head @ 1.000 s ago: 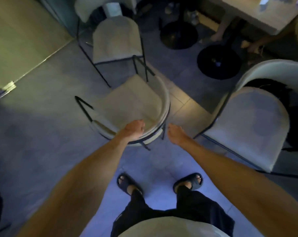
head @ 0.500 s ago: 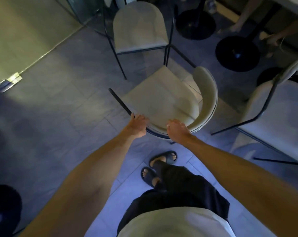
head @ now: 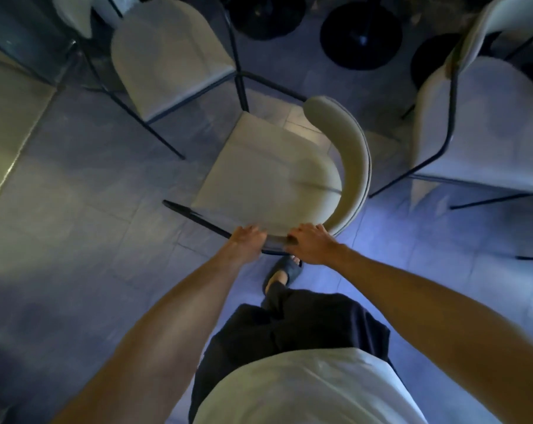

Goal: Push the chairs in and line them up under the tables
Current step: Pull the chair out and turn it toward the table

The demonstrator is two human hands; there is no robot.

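Note:
A cream upholstered chair (head: 268,172) with a curved backrest and black metal frame stands right in front of me, its seat turned toward the upper left. My left hand (head: 248,240) grips the near end of the backrest rim, fingers curled over it. Close beside it, my right hand (head: 312,244) holds the same rim, fingers wrapped over the top. Both hands sit at the chair's nearest edge.
A second cream chair (head: 167,53) stands beyond at the upper left, a third chair (head: 479,123) at the right. Black round table bases (head: 361,32) lie on the grey tile floor at the top. A wall runs along the left. My sandalled foot (head: 285,272) is under the chair's edge.
The chair has swung round and shifted right and forward with both hands on its rim. My hands now sit closer together, and I have stepped forward after it.

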